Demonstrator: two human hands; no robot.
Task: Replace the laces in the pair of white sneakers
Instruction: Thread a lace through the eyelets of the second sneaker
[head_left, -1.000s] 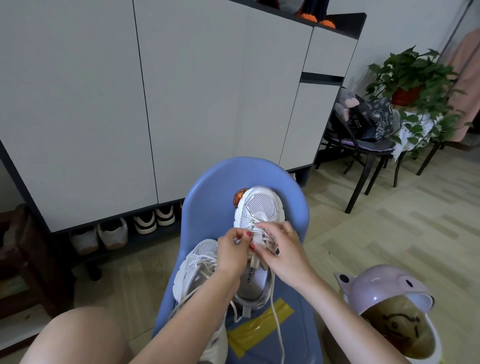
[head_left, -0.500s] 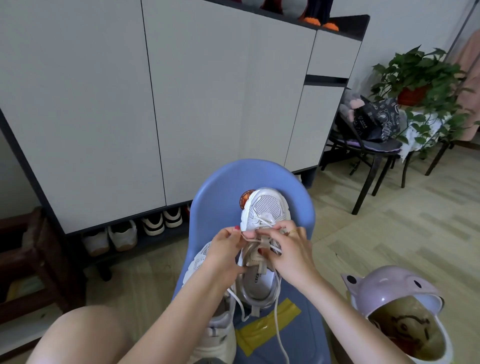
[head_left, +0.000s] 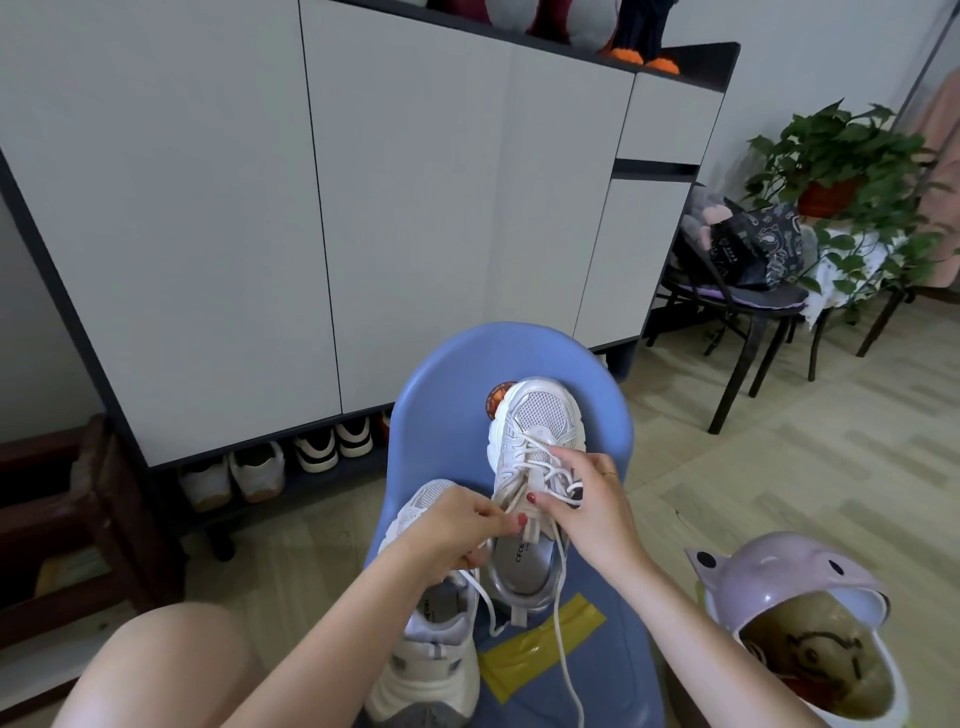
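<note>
Two white sneakers lie on a blue plastic chair (head_left: 447, 374). The far sneaker (head_left: 537, 415) points away from me, its white lace (head_left: 563, 623) partly threaded and one end trailing down over the seat. My right hand (head_left: 582, 499) pinches the lace crossings over its tongue. My left hand (head_left: 457, 525) grips a stretch of that lace, drawn out to the left beside the tongue. The near sneaker (head_left: 431, 670) sits at the seat's left edge, partly hidden by my left forearm.
A strip of yellow tape (head_left: 540, 649) is stuck on the seat. A pink animal-shaped bin (head_left: 779, 577) stands open at the lower right. Behind the chair is a white shoe cabinet (head_left: 363, 208) with shoes (head_left: 317, 452) beneath. A black chair (head_left: 743, 306) and potted plant (head_left: 841, 156) stand far right.
My left hand has moved left and toward me, pulling a length of lace out from the far sneaker. My right hand stays pinched on the laces. The camera has shifted slightly.
</note>
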